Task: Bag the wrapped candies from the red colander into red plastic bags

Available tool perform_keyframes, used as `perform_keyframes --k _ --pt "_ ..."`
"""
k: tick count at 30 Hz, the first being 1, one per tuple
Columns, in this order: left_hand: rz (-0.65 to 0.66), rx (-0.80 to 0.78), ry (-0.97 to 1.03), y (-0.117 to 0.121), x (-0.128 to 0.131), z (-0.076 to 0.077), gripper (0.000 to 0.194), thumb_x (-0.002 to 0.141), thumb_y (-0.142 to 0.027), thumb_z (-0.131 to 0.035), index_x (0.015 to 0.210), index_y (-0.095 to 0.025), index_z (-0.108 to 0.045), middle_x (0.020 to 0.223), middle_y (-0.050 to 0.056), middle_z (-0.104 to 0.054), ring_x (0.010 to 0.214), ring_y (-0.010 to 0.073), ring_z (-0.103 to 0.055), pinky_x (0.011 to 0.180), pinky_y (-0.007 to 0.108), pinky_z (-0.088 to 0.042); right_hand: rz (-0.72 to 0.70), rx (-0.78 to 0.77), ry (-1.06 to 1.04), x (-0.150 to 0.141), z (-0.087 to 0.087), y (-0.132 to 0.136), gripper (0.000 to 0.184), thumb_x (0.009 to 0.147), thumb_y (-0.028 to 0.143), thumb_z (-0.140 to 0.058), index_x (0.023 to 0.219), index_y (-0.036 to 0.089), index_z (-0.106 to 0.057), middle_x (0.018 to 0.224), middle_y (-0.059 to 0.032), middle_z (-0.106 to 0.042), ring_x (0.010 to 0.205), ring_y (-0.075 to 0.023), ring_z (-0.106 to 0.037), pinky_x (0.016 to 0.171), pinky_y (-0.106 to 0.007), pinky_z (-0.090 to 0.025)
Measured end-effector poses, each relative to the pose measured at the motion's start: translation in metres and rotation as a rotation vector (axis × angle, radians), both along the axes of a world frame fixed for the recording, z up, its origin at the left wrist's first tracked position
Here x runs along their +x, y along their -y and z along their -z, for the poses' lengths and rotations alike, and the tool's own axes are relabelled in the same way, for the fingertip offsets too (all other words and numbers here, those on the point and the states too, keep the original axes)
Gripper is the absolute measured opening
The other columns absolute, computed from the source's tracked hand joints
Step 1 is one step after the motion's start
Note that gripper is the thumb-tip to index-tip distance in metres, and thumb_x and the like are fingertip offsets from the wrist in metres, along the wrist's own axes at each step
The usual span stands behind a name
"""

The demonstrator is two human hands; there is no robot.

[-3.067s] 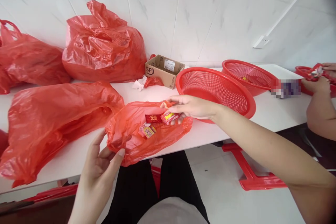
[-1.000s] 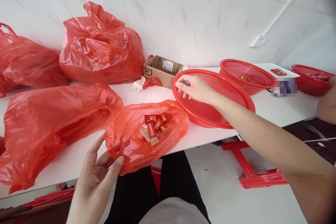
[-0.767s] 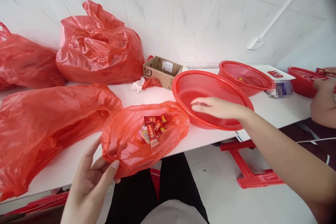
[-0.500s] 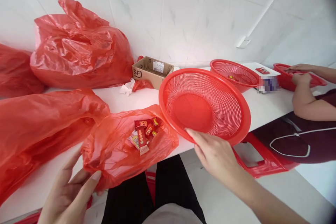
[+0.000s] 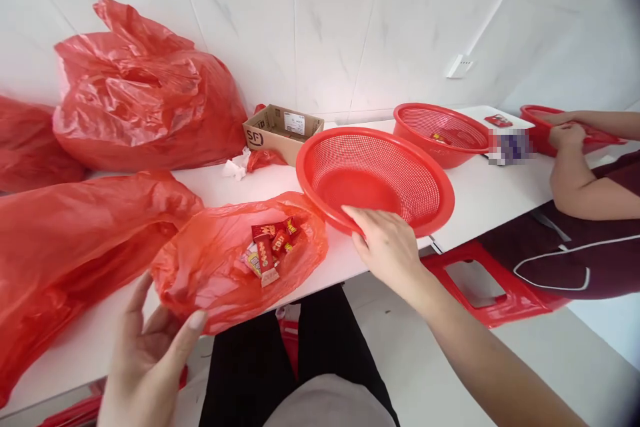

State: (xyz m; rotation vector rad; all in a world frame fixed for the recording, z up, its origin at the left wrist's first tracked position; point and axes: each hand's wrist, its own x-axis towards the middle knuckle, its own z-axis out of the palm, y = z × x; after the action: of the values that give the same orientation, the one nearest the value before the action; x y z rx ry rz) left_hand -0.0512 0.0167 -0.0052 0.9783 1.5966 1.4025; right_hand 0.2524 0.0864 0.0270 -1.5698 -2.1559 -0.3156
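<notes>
My right hand [image 5: 387,247] grips the near rim of a red plastic colander [image 5: 440,203], its thumb side over the edge. No contents show in the colander, which rests on or just above the white table. My left hand [image 5: 155,347] is open, thumb and fingers apart, at the near left edge of a thin red plastic bag [image 5: 200,280]; whether the fingertips touch it I cannot tell. The bag lies spread open beside the colander. Several small wrapped snacks [image 5: 267,253] in red, yellow and pink packaging lie in it.
Large full red bags [image 5: 150,100] stand at the back left, and another red bag [image 5: 75,233] lies at the left. Behind the colander are an open cardboard box [image 5: 273,142] and a second colander [image 5: 440,153]. At right, a co-worker's hands [image 5: 565,130] are at another red basket [image 5: 533,110]. A red stool [image 5: 480,317] stands below.
The colander has come down flatter toward the table, with my right hand still on its rim. My left hand's fingers have loosened from the bag's edge. The view has shifted slightly.
</notes>
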Motion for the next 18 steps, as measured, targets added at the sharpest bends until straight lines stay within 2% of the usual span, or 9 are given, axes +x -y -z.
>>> perform_keyframes --k 2,4,6,7,9,12,15,18 --pt "-0.024 -0.005 0.021 -0.003 0.003 0.003 0.086 0.072 -0.04 -0.081 0.147 -0.04 -0.04 0.129 0.003 -0.068 0.123 0.0311 -0.062 0.103 0.048 -0.053 -0.063 0.137 -0.091 -0.008 0.0 -0.008 0.039 0.088 0.008 -0.052 0.124 0.017 -0.064 0.119 -0.0111 -0.071 0.104 -0.0281 -0.067 0.09 -0.047 -0.051" --pt "-0.019 0.007 -0.019 -0.004 0.003 0.008 0.085 0.068 -0.038 -0.084 0.143 -0.032 -0.045 0.125 0.007 -0.069 0.118 0.0295 -0.065 0.1 0.044 -0.054 -0.2 0.224 -0.199 -0.022 0.0 -0.008 0.032 0.09 0.009 -0.051 0.116 0.019 -0.066 0.116 -0.0099 -0.071 0.105 -0.0243 -0.066 0.092 -0.042 -0.05" --pt "-0.05 0.036 -0.043 -0.003 0.002 0.011 0.073 0.068 -0.04 -0.083 0.132 -0.027 -0.053 0.117 0.008 -0.071 0.113 0.0283 -0.067 0.096 0.041 -0.056 -0.344 0.191 -0.251 -0.038 0.0 -0.002 0.026 0.093 0.011 -0.048 0.107 0.02 -0.067 0.106 -0.0074 -0.073 0.097 -0.0193 -0.067 0.087 -0.034 -0.052" --pt "-0.072 0.042 -0.04 -0.001 0.0 0.011 0.065 0.068 -0.041 -0.083 0.125 -0.026 -0.056 0.114 0.007 -0.072 0.112 0.0277 -0.068 0.096 0.04 -0.055 -0.371 0.132 -0.241 -0.045 0.001 0.001 0.024 0.095 0.013 -0.047 0.107 0.02 -0.067 0.106 -0.007 -0.073 0.096 -0.0183 -0.068 0.085 -0.032 -0.052" --pt "-0.1 0.022 -0.035 0.002 -0.003 0.008 0.051 0.069 -0.044 -0.081 0.112 -0.026 -0.059 0.109 0.005 -0.074 0.111 0.0261 -0.068 0.096 0.038 -0.054 -0.292 -0.042 -0.154 -0.055 0.005 0.002 0.025 0.098 0.023 -0.049 0.116 0.019 -0.065 0.111 -0.0092 -0.072 0.097 -0.0203 -0.068 0.08 -0.031 -0.053" --pt "-0.131 -0.058 -0.082 0.007 -0.017 0.001 0.042 0.071 -0.052 -0.076 0.103 -0.027 -0.064 0.101 0.002 -0.076 0.104 0.0243 -0.07 0.091 0.033 -0.054 -0.049 -0.327 0.062 -0.059 0.015 -0.006 0.043 0.095 0.036 -0.058 0.132 0.015 -0.057 0.112 -0.0139 -0.071 0.091 -0.0267 -0.071 0.07 -0.035 -0.053" --pt "-0.165 -0.108 -0.233 0.01 -0.035 -0.002 0.041 0.072 -0.06 -0.07 0.096 -0.027 -0.066 0.089 0.0 -0.075 0.087 0.0229 -0.071 0.077 0.03 -0.054 0.035 -0.492 0.23 -0.055 0.023 -0.015 0.049 0.09 0.034 -0.063 0.134 0.014 -0.056 0.103 -0.0145 -0.074 0.083 -0.029 -0.073 0.066 -0.035 -0.051" --pt "-0.106 -0.062 -0.376 0.013 -0.046 -0.007 0.038 0.077 -0.061 -0.064 0.091 -0.026 -0.068 0.074 -0.002 -0.068 0.075 0.0219 -0.066 0.069 0.031 -0.052 0.041 -0.53 0.283 -0.052 0.019 -0.018 0.032 0.088 0.021 -0.059 0.119 0.013 -0.066 0.091 -0.0138 -0.076 0.079 -0.0296 -0.073 0.063 -0.034 -0.048"
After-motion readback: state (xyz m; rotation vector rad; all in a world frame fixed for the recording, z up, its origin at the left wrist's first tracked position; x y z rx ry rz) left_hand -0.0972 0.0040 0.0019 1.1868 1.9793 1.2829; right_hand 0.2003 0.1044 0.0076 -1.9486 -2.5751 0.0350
